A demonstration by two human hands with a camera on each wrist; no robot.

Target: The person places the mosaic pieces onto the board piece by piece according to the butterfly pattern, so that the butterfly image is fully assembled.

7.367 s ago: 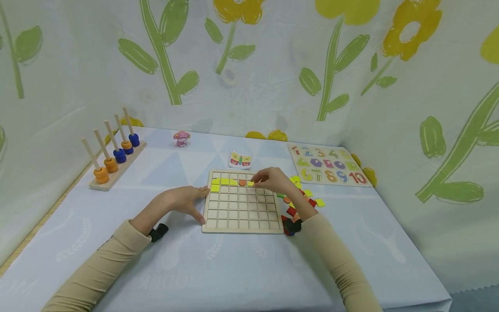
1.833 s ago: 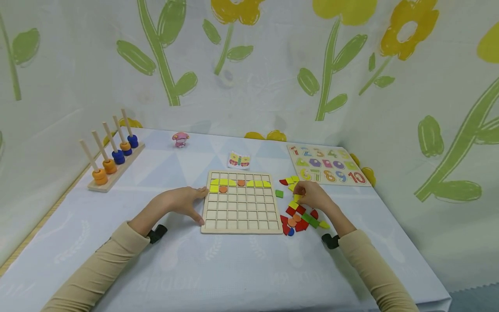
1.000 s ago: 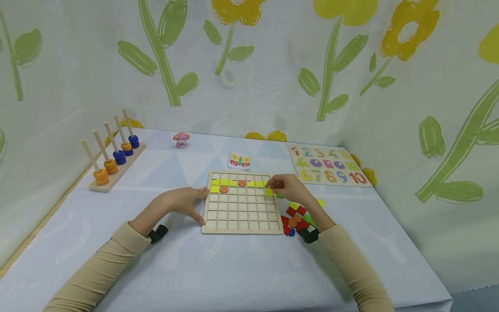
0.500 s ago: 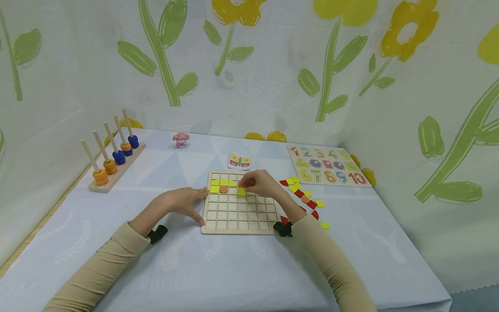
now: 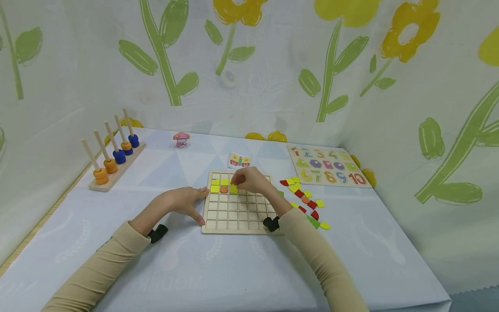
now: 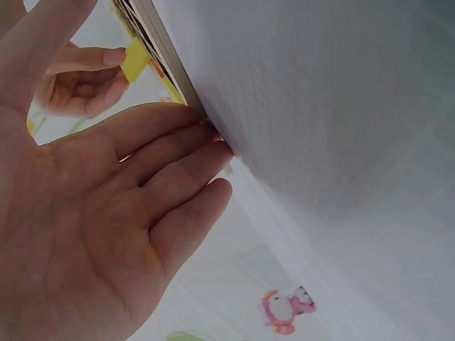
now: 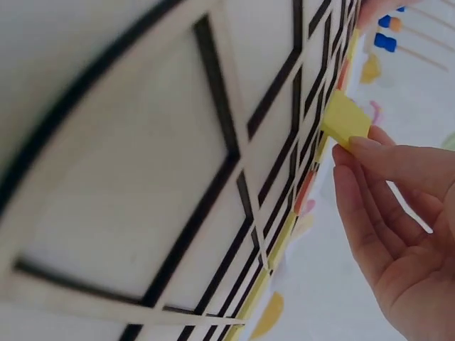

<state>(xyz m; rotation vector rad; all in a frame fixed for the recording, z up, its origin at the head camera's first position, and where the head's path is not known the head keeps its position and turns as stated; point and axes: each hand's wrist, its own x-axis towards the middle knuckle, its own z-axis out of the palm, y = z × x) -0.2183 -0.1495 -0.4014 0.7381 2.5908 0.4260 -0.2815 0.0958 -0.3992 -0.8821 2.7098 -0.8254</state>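
Note:
The right hand pinches a yellow square tile between thumb and fingertips. It is over the second row of the wooden grid board, just right of an orange disc. In the right wrist view the tile is tilted, its lower corner right at the grid. Yellow tiles fill cells at the board's upper left; the hand hides part of that row. The left hand rests along the board's left edge, fingers straight against the rim, thumb at the near corner.
Loose red, yellow, green and orange pieces lie right of the board. Behind it are a butterfly pattern card and a pink figurine. A number puzzle board lies back right; a peg stacker stands back left.
The right hand has picked a yellow tile from the loose pieces and carried it left over the board. An orange disc and more yellow tiles have been added. The left hand stays put.

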